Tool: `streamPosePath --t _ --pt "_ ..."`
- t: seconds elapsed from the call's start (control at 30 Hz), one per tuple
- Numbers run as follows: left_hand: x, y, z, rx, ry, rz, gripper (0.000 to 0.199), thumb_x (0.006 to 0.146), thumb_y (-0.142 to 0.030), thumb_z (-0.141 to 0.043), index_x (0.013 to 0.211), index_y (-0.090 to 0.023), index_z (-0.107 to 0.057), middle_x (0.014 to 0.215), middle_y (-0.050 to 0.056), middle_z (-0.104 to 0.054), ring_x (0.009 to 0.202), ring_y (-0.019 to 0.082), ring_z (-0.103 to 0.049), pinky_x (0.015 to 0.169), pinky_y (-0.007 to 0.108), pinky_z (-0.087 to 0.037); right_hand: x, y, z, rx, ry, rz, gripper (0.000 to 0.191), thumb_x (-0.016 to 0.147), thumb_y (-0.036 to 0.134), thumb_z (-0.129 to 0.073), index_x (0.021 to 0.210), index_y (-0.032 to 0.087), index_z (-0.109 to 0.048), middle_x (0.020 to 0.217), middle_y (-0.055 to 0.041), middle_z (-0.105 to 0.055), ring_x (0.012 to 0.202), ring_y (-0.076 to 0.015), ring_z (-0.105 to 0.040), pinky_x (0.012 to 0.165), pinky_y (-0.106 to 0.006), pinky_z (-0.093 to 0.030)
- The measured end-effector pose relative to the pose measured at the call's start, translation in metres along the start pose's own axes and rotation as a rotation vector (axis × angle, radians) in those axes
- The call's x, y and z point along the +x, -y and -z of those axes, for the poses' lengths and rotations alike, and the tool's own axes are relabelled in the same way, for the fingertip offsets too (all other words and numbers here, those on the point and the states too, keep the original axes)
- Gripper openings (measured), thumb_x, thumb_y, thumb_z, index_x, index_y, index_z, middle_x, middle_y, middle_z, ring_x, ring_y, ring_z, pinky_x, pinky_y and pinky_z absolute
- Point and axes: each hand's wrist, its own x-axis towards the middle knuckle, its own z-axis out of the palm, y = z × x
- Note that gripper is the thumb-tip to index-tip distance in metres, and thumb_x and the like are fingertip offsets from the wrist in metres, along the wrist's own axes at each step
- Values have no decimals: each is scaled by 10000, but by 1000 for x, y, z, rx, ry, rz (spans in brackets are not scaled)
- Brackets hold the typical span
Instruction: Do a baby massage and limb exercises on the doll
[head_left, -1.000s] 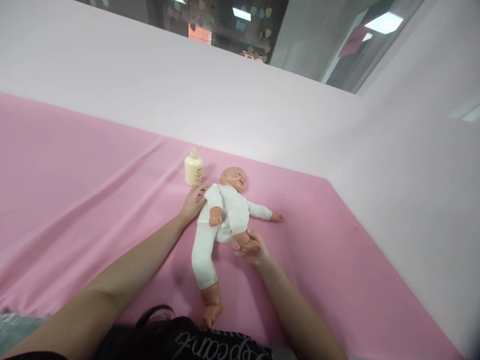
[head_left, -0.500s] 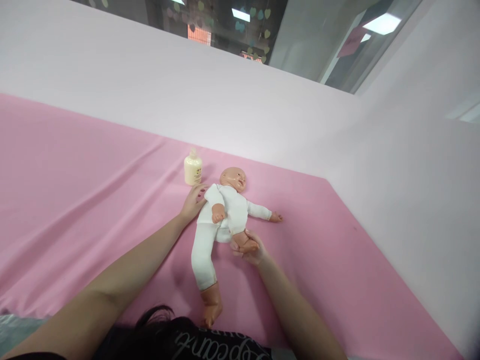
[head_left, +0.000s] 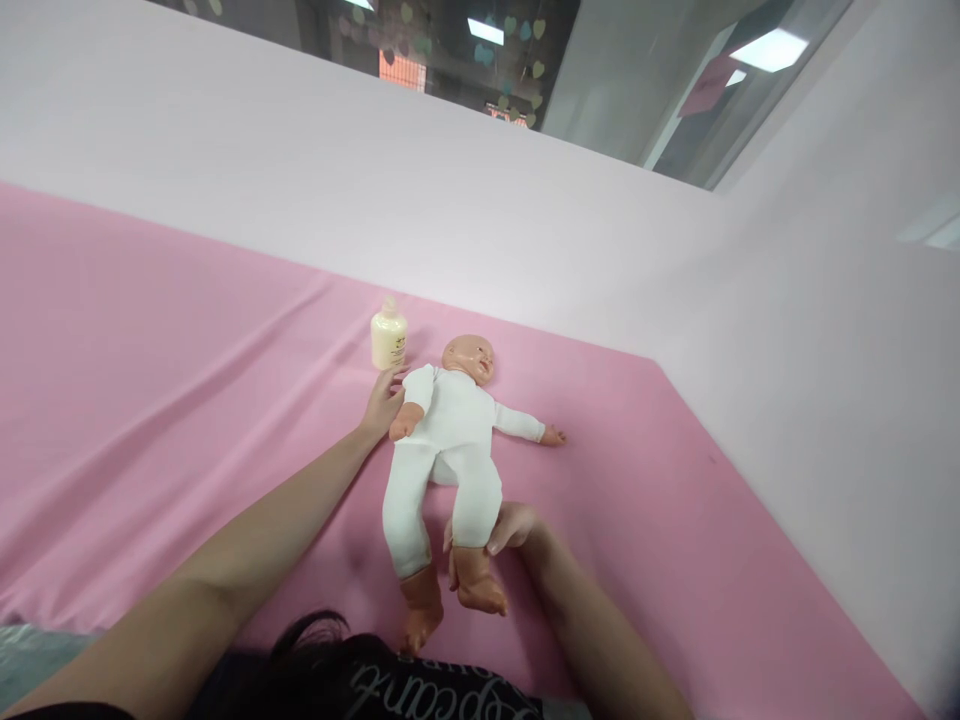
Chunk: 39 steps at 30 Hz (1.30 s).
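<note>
A baby doll (head_left: 459, 410) in a white suit lies on its back on a pink sheet, its head toward the wall and turned to the right. My right hand (head_left: 514, 527) grips its leg just above the foot, with fingers behind and thumb in front. Part of those fingers is hidden by the leg. At the doll's other side, my left hand (head_left: 384, 402) rests by its upper arm with fingers spread apart. Just beyond that hand stands a cream-coloured bottle (head_left: 388, 342) with dark print.
The pink sheet (head_left: 187, 350) has folds on the left and covers the table. A white wall (head_left: 375, 190) borders it at the back and right, with a window (head_left: 450, 60) above. My dark printed shirt (head_left: 420, 690) is at the near edge.
The doll's leg in my right hand has come down from a bent position over the belly to nearly straight. The doll's arm near my left hand has shifted outward, off its belly.
</note>
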Motion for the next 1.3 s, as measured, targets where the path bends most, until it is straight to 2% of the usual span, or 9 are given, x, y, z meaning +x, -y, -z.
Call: streamPosePath --t 0.17,0.23,0.33,0.43,0.57,0.7,1.03,1.2,1.3 --pt "-2 -4 4 33 12 -41 430 885 -307 -603 1312 -257 -628 1366 107 -649 1114 244 -682 874 391 -586 -1 -6 4 -12 -3 72 603 629 491 -854 1070 118 -683 950 -183 -801 908 -345 -770 796 -417 -568" --pt "-3 -9 6 79 22 -87 448 864 -265 -589 1309 -253 -632 1382 108 -636 1121 242 -676 866 382 -577 -1 -7 5 13 -94 144 612 635 528 -819 1069 119 -680 892 -163 -795 781 -295 -750 704 -374 -552" --pt "-6 -18 8 135 41 -156 443 854 -265 -601 1294 -242 -643 1369 112 -634 1126 249 -668 881 391 -568 0 -4 3 81 -332 298 579 714 572 -722 1092 135 -680 766 -87 -746 616 -195 -642 611 -304 -470" --pt "-8 -25 9 177 56 -188 403 877 -326 -632 1270 -239 -653 1351 114 -638 1126 259 -661 914 413 -569 2 4 -1 160 -533 444 472 823 565 -654 1024 140 -699 691 -36 -666 604 -162 -549 623 -294 -433" --pt "-8 -28 9 213 82 -232 368 901 -382 -640 1237 -235 -658 1323 113 -642 1156 274 -647 952 433 -566 6 13 -4 294 -627 502 348 902 516 -666 856 171 -657 693 -9 -595 629 -149 -511 601 -278 -408" --pt "-7 -26 8 238 115 -292 374 891 -396 -650 1228 -234 -658 1307 111 -638 1183 286 -638 983 445 -558 8 14 -3 320 -693 506 311 933 473 -689 874 169 -656 739 -7 -627 647 -141 -547 590 -268 -421" --pt "-6 -26 8 194 129 -260 408 847 -350 -655 1238 -235 -665 1287 108 -658 1152 286 -646 969 446 -562 9 11 -2 288 -674 513 339 930 503 -678 867 170 -664 727 -11 -628 641 -143 -546 602 -277 -416" --pt "-7 -24 6 153 78 -220 360 864 -307 -610 1211 -242 -678 1272 97 -658 1120 264 -650 926 412 -555 1 0 6 131 -501 492 541 833 647 -682 1002 134 -708 680 -30 -665 619 -156 -574 631 -285 -440" --pt "-6 -20 4 90 26 -176 356 884 -299 -595 1226 -249 -680 1265 94 -652 1099 249 -655 867 376 -549 -3 -7 10 80 -313 358 614 714 630 -771 1059 124 -717 756 -72 -745 645 -188 -648 631 -300 -482"
